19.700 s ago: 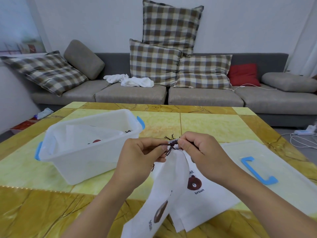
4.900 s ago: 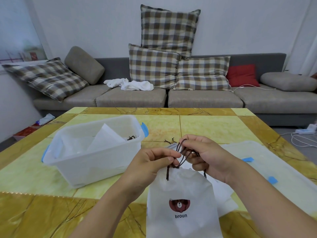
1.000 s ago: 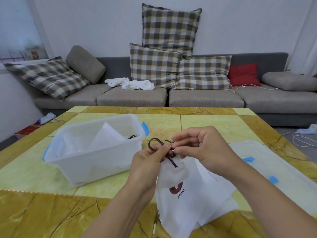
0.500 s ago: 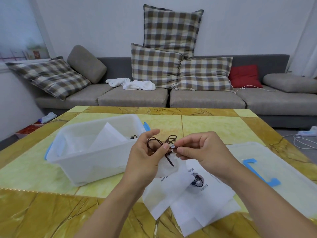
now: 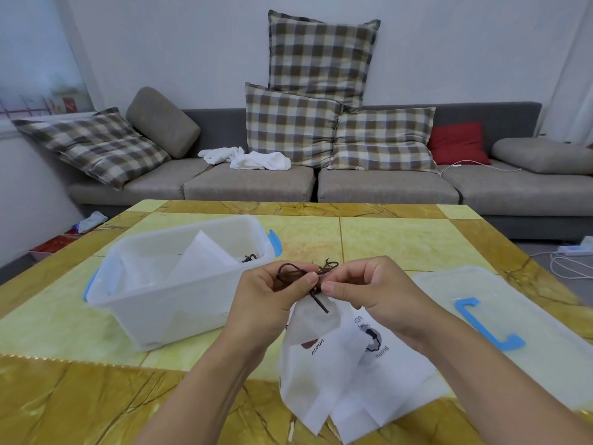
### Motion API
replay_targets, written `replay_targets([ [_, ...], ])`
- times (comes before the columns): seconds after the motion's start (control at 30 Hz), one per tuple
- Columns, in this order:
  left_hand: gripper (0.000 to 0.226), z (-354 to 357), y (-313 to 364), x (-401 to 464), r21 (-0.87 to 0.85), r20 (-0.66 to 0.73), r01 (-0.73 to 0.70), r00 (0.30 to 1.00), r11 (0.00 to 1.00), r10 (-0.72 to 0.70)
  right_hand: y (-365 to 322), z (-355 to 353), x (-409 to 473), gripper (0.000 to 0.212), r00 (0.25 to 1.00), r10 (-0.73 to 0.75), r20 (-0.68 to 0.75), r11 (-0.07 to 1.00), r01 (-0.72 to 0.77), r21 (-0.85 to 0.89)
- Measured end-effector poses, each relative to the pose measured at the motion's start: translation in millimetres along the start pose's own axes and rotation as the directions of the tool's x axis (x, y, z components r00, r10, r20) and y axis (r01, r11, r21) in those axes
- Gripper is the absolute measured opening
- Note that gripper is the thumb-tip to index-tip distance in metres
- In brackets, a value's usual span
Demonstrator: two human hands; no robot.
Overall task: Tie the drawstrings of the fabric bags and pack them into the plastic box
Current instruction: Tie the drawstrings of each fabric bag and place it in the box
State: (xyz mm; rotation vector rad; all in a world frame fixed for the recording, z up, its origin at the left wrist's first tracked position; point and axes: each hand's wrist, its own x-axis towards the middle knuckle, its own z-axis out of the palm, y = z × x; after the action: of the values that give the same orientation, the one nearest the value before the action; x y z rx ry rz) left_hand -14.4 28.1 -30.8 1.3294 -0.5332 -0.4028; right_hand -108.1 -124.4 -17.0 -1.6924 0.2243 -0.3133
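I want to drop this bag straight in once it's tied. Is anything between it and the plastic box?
Nothing visible. The fabric bag hangs from both hands just right of the plastic box, which is open-topped; its lid lies apart on the table.

Home living room — sofa [image 5: 321, 184], plaid cushions [image 5: 288, 123].

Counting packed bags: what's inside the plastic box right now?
The plastic box shows white fabric bags with a dark drawstring poking up. Their number is hidden by the frosted walls and overlapping fabric.
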Motion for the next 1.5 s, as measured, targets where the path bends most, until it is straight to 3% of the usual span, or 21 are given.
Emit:
replay_targets([
  [0.2, 0.013, -1, 3, -2, 0.068, 0.069, -0.085, 0.994, 0.994, 0.080, 2, 5, 0, 0.010, 0.999, -0.034, -0.041, 0.999, 0.034, 0.000],
  [0.3, 0.019, -6, 4, -2, 0.210, 0.146, -0.192, 0.976, 0.959, 0.163, 3, 6, -1, 0.021, 0.998, -0.029, -0.055, 0.999, 0.030, 0.027],
  [0.37, 0.025, -9, 2, -2, 0.357, 0.171, -0.289, 0.955, 0.888, 0.242, 4, 10, -1, 0.028, 0.997, -0.021, -0.073, 1.000, 0.021, 0.005],
  [0.47, 0.028, -10, -3, -2, 0.537, 0.197, -0.451, 0.889, 0.713, 0.414, 10, 19, 2, 0.030, 0.981, -0.087, -0.175, 0.985, 0.058, -0.165],
  [0.57, 0.030, -6, -6, -1, 0.600, 0.200, -0.519, 0.834, 0.609, 0.515, 14, 26, 5, 0.022, 0.960, -0.129, -0.247, 0.937, 0.037, -0.347],
  [0.67, 0.035, -3, -5, -2, 0.580, 0.171, -0.474, 0.866, 0.663, 0.469, 16, 27, 5, 0.008, 0.976, -0.122, -0.178, 0.899, 0.032, -0.437],
  [0.73, 0.037, -1, -4, -2, 0.577, 0.166, -0.456, 0.878, 0.678, 0.449, 17, 27, 5, 0.023, 0.989, -0.050, -0.139, 0.903, -0.015, -0.428],
  [0.8, 0.035, 0, -2, -2, 0.567, 0.151, -0.433, 0.891, 0.701, 0.428, 16, 23, 5, 0.025, 0.993, 0.045, -0.109, 0.962, -0.072, -0.263],
  [0.9, 0.041, -1, 0, -3, 0.533, 0.104, -0.384, 0.914, 0.754, 0.392, 13, 15, 3, 0.010, 0.987, 0.161, 0.017, 0.983, -0.162, 0.086],
  [1.0, 0.039, -2, 1, -2, 0.441, 0.042, -0.303, 0.947, 0.845, 0.318, 11, 6, 3, 0.012, 0.972, 0.184, 0.145, 0.955, -0.211, 0.206],
  [1.1, 0.029, 0, 3, -2, 0.376, 0.039, -0.253, 0.965, 0.892, 0.258, 11, 3, 4, 0.032, 0.957, 0.207, 0.202, 0.923, -0.259, 0.284],
  [1.23, 0.015, -1, 4, -2, 0.297, 0.026, -0.190, 0.981, 0.936, 0.191, 8, 3, 6, 0.021, 0.961, 0.195, 0.197, 0.916, -0.250, 0.313],
  [1.3, 0.010, -2, 4, -2, 0.275, 0.016, -0.154, 0.988, 0.949, 0.156, 6, 4, 6, 0.013, 0.972, 0.180, 0.148, 0.951, -0.210, 0.226],
  [1.37, 0.008, -2, 4, -2, 0.232, 0.008, -0.111, 0.994, 0.966, 0.112, 6, 6, 7, 0.015, 0.982, 0.174, 0.072, 0.974, -0.182, 0.136],
  [1.5, 0.012, -1, 3, -1, 0.169, 0.022, -0.016, 1.000, 0.986, 0.013, 6, 12, 5, 0.014, 0.981, 0.195, -0.019, 0.972, -0.190, 0.139],
])
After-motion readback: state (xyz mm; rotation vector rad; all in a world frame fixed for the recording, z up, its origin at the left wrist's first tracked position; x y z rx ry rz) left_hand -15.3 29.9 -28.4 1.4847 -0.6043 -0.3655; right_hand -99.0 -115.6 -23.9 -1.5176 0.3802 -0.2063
